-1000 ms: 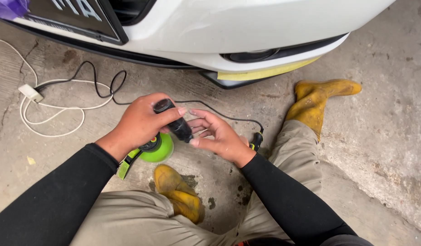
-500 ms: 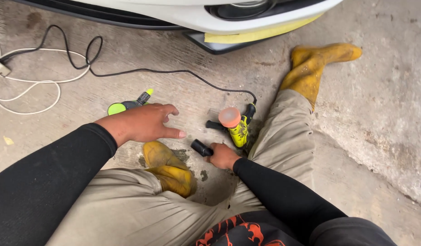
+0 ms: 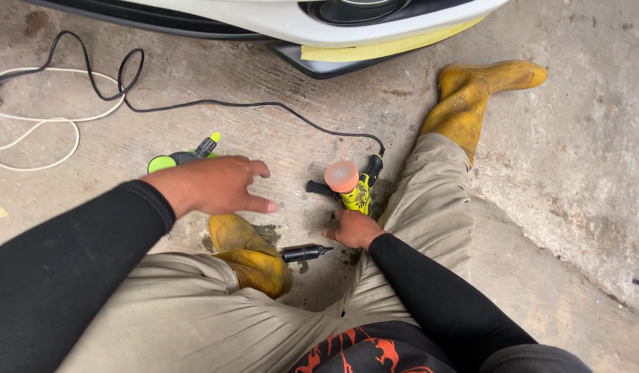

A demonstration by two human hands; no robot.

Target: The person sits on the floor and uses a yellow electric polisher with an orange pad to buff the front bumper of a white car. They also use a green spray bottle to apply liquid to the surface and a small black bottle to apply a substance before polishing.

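Right hand [image 3: 354, 229], fingers curled empty, is resting beside yellow polisher [image 3: 354, 190] and black attachment [image 3: 304, 253]; left hand [image 3: 216, 185] is hovering, fingers spread wide.

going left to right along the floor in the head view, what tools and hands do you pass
white coiled cord → green round pad → left hand → small black handle piece → right hand → yellow-green polisher with orange pad → yellow rubber boot

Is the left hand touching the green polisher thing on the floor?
Cannot tell. In the head view the left hand overlaps the green polisher, hiding any contact or gap.
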